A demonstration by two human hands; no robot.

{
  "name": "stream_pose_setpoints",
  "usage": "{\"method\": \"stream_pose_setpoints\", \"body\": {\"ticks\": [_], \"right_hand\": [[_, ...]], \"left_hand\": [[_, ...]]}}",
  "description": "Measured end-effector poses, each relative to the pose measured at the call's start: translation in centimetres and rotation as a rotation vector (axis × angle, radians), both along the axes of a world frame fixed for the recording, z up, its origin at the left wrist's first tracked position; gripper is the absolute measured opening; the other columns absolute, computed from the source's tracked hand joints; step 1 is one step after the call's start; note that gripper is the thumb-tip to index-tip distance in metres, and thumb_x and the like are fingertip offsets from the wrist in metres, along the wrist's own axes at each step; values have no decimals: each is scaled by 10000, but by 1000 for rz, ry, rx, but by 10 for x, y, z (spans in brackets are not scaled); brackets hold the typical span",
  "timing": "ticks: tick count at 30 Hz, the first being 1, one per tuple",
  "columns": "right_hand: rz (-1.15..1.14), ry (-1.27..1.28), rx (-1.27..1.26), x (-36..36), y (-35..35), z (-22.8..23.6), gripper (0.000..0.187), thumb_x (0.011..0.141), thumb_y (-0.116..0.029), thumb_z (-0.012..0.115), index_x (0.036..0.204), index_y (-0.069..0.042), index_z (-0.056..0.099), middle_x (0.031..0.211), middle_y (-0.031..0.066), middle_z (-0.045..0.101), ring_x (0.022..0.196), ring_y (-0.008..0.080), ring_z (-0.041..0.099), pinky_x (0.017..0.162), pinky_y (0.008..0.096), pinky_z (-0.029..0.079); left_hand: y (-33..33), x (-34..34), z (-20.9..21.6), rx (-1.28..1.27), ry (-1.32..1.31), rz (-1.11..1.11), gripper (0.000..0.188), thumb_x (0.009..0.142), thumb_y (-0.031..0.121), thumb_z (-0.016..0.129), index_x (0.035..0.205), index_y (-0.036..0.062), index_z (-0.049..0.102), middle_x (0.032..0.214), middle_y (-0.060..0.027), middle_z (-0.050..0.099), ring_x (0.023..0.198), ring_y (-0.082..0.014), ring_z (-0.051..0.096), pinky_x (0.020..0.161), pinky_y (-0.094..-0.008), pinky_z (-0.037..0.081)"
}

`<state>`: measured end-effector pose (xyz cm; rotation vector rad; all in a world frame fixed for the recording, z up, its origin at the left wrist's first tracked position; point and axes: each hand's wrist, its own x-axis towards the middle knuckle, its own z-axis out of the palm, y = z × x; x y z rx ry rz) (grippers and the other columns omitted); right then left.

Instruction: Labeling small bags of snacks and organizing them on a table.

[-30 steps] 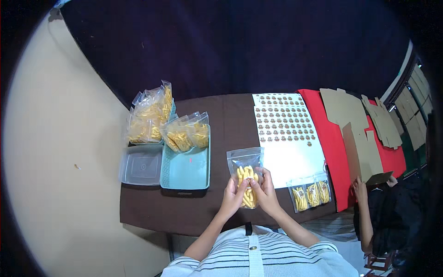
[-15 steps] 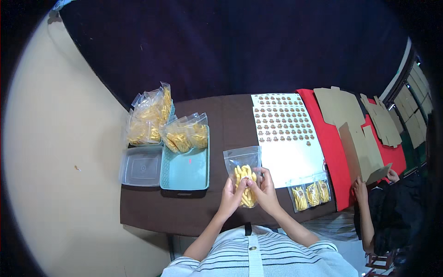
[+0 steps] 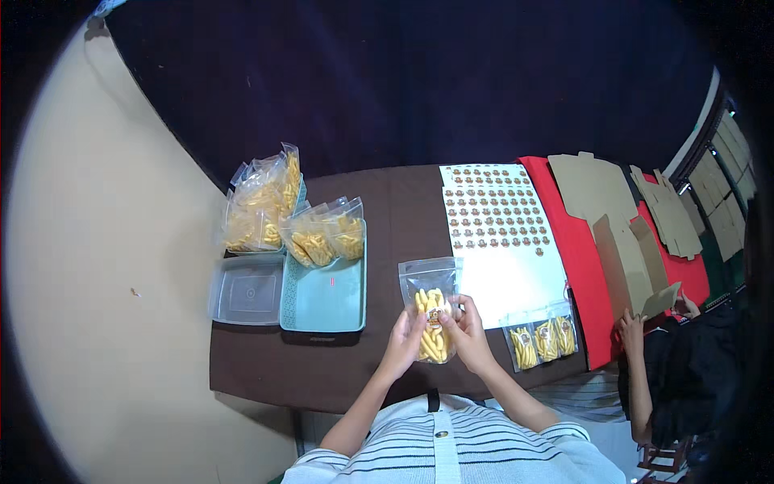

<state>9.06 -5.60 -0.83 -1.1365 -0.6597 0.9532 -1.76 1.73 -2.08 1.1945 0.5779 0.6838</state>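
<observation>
Between my two hands is a clear zip bag (image 3: 432,347) of yellow finger-shaped snacks, held upright over the table's near edge. My left hand (image 3: 405,343) grips its left side, and my right hand (image 3: 468,335) grips the right side, thumbs on the front. A small round sticker (image 3: 434,316) shows on the bag between the thumbs. Just right of my right hand lie three similar stickered bags (image 3: 546,340) in a row. Beyond them is a white sticker sheet (image 3: 508,274), its far part covered with rows of small round stickers.
At the left, a teal tray (image 3: 330,302) holds several filled bags (image 3: 322,234), beside a clear plastic container (image 3: 248,290) and a heap of more bags (image 3: 262,210). On the right, a co-worker's hands (image 3: 631,329) handle a cardboard box (image 3: 625,270) on red cloth. Flat cardboard (image 3: 592,185) lies behind.
My thumbs have spread apart, uncovering the sticker on the bag. The bag has shifted slightly right. The co-worker's box flaps have moved.
</observation>
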Motion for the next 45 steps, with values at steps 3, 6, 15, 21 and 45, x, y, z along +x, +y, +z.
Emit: {"method": "stream_pose_setpoints", "body": {"ticks": [3, 6, 15, 21, 45], "right_hand": [[-9, 4, -5, 1, 0, -1, 268, 894, -130, 495, 1093, -30, 346, 913, 71, 556, 801, 63, 538, 659, 195, 451], [29, 57, -16, 2, -1, -1, 259, 898, -123, 482, 1110, -69, 345, 977, 95, 554, 848, 90, 539, 693, 216, 455], [0, 55, -150, 7, -3, 10, 216, 888, -166, 509, 1057, -70, 414, 865, 42, 561, 744, 50, 535, 615, 179, 433], [-22, -18, -28, 3, 1, 10, 212, 881, -136, 516, 1040, -38, 415, 869, 30, 541, 771, 44, 520, 654, 180, 423], [-10, -25, -24, -2, 3, 8, 259, 878, -149, 524, 1084, -27, 425, 873, 46, 559, 792, 74, 538, 683, 213, 443]], "left_hand": [[0, 1, 0, -35, 11, -5, 342, 937, 229, 413, 1188, -3, 411, 1074, -49, 520, 963, -82, 497, 829, -233, 407], [1, 1, -4, -69, -19, -27, 345, 937, 226, 412, 1192, -6, 412, 1074, -51, 526, 967, -84, 498, 837, -236, 403], [1, 3, -5, -47, -3, 31, 328, 927, 199, 436, 1179, -10, 420, 1073, -55, 530, 937, -79, 516, 806, -230, 423], [-2, 6, 0, -50, -57, 31, 295, 901, 133, 485, 1153, -11, 427, 1056, -59, 533, 942, -86, 517, 796, -234, 433], [2, -3, 7, -67, -56, -30, 338, 911, 172, 469, 1197, 2, 408, 1092, -56, 528, 973, -92, 512, 828, -239, 422]]}}
